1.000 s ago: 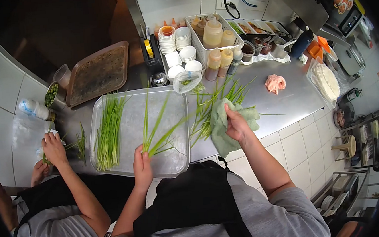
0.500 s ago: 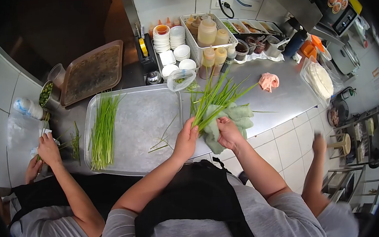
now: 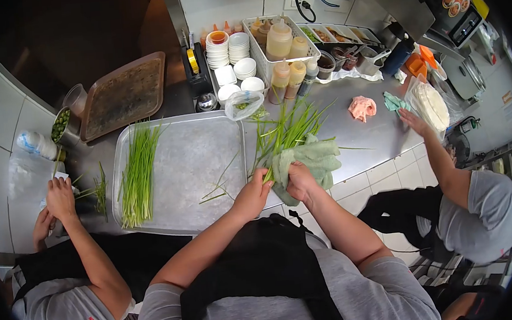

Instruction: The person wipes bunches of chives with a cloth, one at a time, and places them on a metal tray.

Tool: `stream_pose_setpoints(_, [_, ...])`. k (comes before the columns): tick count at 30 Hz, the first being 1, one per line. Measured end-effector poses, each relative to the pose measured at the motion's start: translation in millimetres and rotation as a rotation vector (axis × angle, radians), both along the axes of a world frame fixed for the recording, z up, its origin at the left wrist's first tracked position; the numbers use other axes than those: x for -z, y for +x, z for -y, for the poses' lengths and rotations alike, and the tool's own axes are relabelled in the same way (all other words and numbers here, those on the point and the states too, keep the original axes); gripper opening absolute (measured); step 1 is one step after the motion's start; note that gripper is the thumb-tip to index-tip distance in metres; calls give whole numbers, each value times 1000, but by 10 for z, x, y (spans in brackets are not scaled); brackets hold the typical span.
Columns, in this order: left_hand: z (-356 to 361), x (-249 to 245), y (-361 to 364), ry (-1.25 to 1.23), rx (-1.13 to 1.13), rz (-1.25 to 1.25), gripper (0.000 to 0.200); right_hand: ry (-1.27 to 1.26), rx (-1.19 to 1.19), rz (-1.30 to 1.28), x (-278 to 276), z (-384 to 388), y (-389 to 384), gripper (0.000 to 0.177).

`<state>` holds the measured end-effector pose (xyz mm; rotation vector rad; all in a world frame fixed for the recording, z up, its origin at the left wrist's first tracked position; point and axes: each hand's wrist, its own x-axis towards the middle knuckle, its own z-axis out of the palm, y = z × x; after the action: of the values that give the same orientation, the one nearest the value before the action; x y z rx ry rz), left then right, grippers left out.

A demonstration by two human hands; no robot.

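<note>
My left hand (image 3: 254, 195) is closed around the lower stalks of a bunch of chives (image 3: 289, 127), whose long green tips fan out over the steel counter. My right hand (image 3: 301, 182) grips a pale green cloth (image 3: 313, 155), which is folded around the chives and hides part of the stalks. Left of my hands lies a metal tray (image 3: 193, 159). A neat bundle of chives (image 3: 140, 178) rests along its left side, and a few loose strands (image 3: 222, 190) lie near its right edge.
A co-worker's hands (image 3: 60, 202) work at the far left. On the right, another person's hand (image 3: 412, 120) touches a teal cloth (image 3: 394, 102). A pink cloth (image 3: 362, 108), sauce bottles (image 3: 279, 77), stacked white dishes (image 3: 217, 52) and a brown tray (image 3: 123, 98) stand behind.
My right hand has moved slightly left, bringing the cloth around the chives, whose tips now sit lower. The person at right has come to the counter with a teal cloth.
</note>
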<state>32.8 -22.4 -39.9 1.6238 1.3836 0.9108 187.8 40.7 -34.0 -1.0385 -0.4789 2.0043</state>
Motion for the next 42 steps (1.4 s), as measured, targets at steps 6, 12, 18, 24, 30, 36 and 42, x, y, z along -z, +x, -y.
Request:
stream_pose_setpoints(6, [225,-267,-275,-128,73,-57,25,-13,75,-18,-49,-149,45,13])
stream_pose_setpoints(12, [666,-303,-831,-221,97,-8,25,-20,144,37,-28,-458,232,16])
stream_pose_setpoints(18, [823,-409,-1231,-443,-146,622,26,-75,78,-76,-103,-617,415,25])
stream_pose_setpoints(24, [166,-640,-636,-293,-156,916,31,75,-284,-71,-196,-312,341,36])
stream_pose_setpoints(30, [-270,-245,69,-152,-90,275,26,234,-412,74,-113,-96,17,23])
stream_pose_setpoints(36, [-217,-489,34,268,-42,-352,28,109,-94,24,35,-142,81,19])
stream_pose_setpoints(42, [-781,-417,-73,-319,-105,288,46,210,-118,38,-79,-125,45,19])
